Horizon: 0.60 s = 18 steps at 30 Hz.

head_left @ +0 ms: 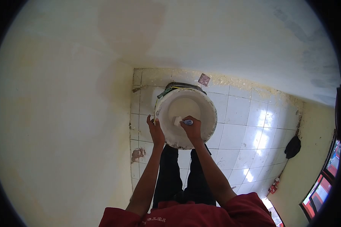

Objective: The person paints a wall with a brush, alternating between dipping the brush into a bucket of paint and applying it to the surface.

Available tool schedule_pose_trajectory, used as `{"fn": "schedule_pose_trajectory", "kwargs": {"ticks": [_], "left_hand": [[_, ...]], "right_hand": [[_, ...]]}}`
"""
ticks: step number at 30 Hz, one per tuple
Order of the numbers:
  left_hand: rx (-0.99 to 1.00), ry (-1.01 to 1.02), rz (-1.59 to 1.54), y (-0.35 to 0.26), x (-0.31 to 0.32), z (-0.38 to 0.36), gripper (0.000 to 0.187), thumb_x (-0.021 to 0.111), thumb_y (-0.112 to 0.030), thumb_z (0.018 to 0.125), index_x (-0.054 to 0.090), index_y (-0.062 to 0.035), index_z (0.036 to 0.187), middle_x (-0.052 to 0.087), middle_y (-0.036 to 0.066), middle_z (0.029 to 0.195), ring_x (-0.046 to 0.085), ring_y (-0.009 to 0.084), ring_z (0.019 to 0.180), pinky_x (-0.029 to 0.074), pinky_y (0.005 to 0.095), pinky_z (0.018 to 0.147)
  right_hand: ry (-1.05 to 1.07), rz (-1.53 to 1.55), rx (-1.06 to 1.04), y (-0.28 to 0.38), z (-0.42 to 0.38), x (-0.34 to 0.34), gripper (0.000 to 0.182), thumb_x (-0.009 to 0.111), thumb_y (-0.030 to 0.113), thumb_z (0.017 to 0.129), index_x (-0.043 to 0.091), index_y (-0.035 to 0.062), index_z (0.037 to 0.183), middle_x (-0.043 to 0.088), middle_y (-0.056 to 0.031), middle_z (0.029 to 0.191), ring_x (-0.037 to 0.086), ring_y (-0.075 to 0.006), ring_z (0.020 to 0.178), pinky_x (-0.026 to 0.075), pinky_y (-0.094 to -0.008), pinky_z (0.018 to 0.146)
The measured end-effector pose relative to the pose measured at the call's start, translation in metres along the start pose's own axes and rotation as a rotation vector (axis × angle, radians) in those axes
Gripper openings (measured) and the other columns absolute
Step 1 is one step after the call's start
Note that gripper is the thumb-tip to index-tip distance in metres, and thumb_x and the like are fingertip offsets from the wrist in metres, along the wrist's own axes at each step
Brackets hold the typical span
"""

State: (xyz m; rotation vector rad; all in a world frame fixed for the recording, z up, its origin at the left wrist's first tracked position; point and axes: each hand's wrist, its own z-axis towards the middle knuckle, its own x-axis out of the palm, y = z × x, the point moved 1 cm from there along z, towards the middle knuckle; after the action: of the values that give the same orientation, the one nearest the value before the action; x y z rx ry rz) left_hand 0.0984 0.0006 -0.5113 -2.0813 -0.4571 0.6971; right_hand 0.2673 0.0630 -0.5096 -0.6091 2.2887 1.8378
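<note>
A large round bucket [210, 113], its inside coated off-white, stands in front of my legs with pale liquid [183, 106] at the bottom. My right hand [193, 129] reaches over its opening, fingers wrapped round the handle of a paintbrush [177, 120]. The blue-patterned handle end points up toward me, and the white head shows left of the fingers, over the bucket's inside. At the left rim is my left hand [156, 133], thumb on the edge and fingers along the outer side.
Bare, patchy walls [64, 125] rise at the left and ahead. White floor tiles [235, 128] extend right, with a reddish-brown square [204, 79] near the front wall. A black object [293, 147] lies by the right wall, below a window [322, 185].
</note>
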Motion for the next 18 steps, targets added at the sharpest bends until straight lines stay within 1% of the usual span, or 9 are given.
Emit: {"fn": "schedule_pose_trajectory", "kwargs": {"ticks": [1, 3, 4, 6, 7, 9, 12, 14, 18], "left_hand": [[0.024, -0.023, 0.010, 0.000, 0.001, 0.000, 0.059, 0.045, -0.035, 0.106, 0.026, -0.0005, 0.149, 0.045, 0.026, 0.138, 0.047, 0.0351, 0.127, 0.036, 0.0431, 0.107], [0.049, -0.045, 0.017, 0.000, 0.003, -0.001, 0.058, 0.044, -0.036, 0.106, 0.027, -0.0008, 0.149, 0.046, 0.026, 0.139, 0.046, 0.0358, 0.128, 0.036, 0.0436, 0.107], [0.055, -0.057, 0.034, -0.001, 0.003, -0.002, 0.057, 0.044, -0.036, 0.106, 0.028, -0.0020, 0.149, 0.046, 0.026, 0.138, 0.047, 0.0361, 0.128, 0.037, 0.0438, 0.107], [0.061, -0.069, 0.052, -0.003, 0.003, -0.003, 0.055, 0.045, -0.035, 0.106, 0.029, -0.0031, 0.148, 0.047, 0.026, 0.138, 0.047, 0.0363, 0.127, 0.038, 0.0439, 0.106], [0.071, -0.086, 0.085, -0.004, 0.004, -0.004, 0.054, 0.045, -0.034, 0.106, 0.030, -0.0042, 0.148, 0.049, 0.026, 0.136, 0.049, 0.0363, 0.126, 0.039, 0.0438, 0.105], [0.083, -0.104, 0.120, -0.007, 0.004, -0.005, 0.053, 0.046, -0.033, 0.105, 0.031, -0.0053, 0.148, 0.051, 0.026, 0.134, 0.050, 0.0364, 0.125, 0.040, 0.0437, 0.104], [0.085, -0.145, 0.164, -0.008, 0.005, -0.006, 0.051, 0.048, -0.029, 0.105, 0.033, -0.0058, 0.147, 0.054, 0.024, 0.130, 0.053, 0.0355, 0.121, 0.041, 0.0432, 0.103], [0.110, -0.177, 0.109, -0.005, 0.005, -0.006, 0.049, 0.049, -0.026, 0.104, 0.035, -0.0051, 0.146, 0.055, 0.023, 0.127, 0.055, 0.0345, 0.116, 0.043, 0.0429, 0.100], [0.120, -0.190, 0.073, -0.008, 0.006, -0.009, 0.047, 0.048, -0.024, 0.104, 0.036, -0.0048, 0.145, 0.056, 0.022, 0.124, 0.057, 0.0332, 0.112, 0.044, 0.0426, 0.097]], "right_hand": [[0.000, -0.001, 0.000, -0.002, -0.001, 0.001, 0.017, 0.080, 0.008, 0.076, 0.069, -0.0022, 0.083, 0.072, -0.0149, 0.080, 0.070, -0.0191, 0.075, 0.053, -0.0322, 0.073], [-0.127, -0.083, 0.116, -0.007, 0.000, 0.005, 0.022, 0.080, 0.010, 0.079, 0.064, -0.0047, 0.074, 0.070, -0.0152, 0.070, 0.070, -0.0165, 0.065, 0.053, -0.0300, 0.063], [-0.128, -0.084, 0.115, -0.013, 0.001, 0.008, 0.022, 0.080, 0.010, 0.079, 0.064, -0.0047, 0.074, 0.070, -0.0152, 0.070, 0.070, -0.0165, 0.065, 0.053, -0.0300, 0.063], [-0.239, -0.013, 0.182, -0.025, 0.000, 0.016, 0.027, 0.079, 0.011, 0.081, 0.060, -0.0042, 0.069, 0.067, -0.0147, 0.063, 0.068, -0.0165, 0.056, 0.053, -0.0282, 0.055], [-0.241, -0.012, 0.182, -0.020, 0.001, 0.017, 0.027, 0.079, 0.011, 0.081, 0.060, -0.0042, 0.069, 0.067, -0.0147, 0.063, 0.068, -0.0165, 0.056, 0.053, -0.0282, 0.055], [-0.315, 0.313, 0.381, -0.011, 0.003, 0.021, 0.025, 0.079, 0.010, 0.082, 0.061, -0.0043, 0.071, 0.068, -0.0131, 0.065, 0.070, -0.0178, 0.057, 0.054, -0.0278, 0.052], [-0.302, 0.282, 0.401, -0.011, 0.001, 0.025, 0.024, 0.079, 0.009, 0.081, 0.061, -0.0039, 0.072, 0.068, -0.0118, 0.066, 0.070, -0.0180, 0.058, 0.055, -0.0277, 0.052], [-0.287, 0.296, 0.405, -0.010, -0.002, 0.028, 0.023, 0.079, 0.009, 0.081, 0.062, -0.0042, 0.073, 0.068, -0.0122, 0.067, 0.070, -0.0179, 0.058, 0.055, -0.0278, 0.052], [-0.245, 0.331, 0.448, -0.022, -0.006, 0.033, 0.022, 0.079, 0.010, 0.081, 0.063, -0.0032, 0.075, 0.069, -0.0122, 0.068, 0.069, -0.0173, 0.057, 0.055, -0.0278, 0.050]]}}
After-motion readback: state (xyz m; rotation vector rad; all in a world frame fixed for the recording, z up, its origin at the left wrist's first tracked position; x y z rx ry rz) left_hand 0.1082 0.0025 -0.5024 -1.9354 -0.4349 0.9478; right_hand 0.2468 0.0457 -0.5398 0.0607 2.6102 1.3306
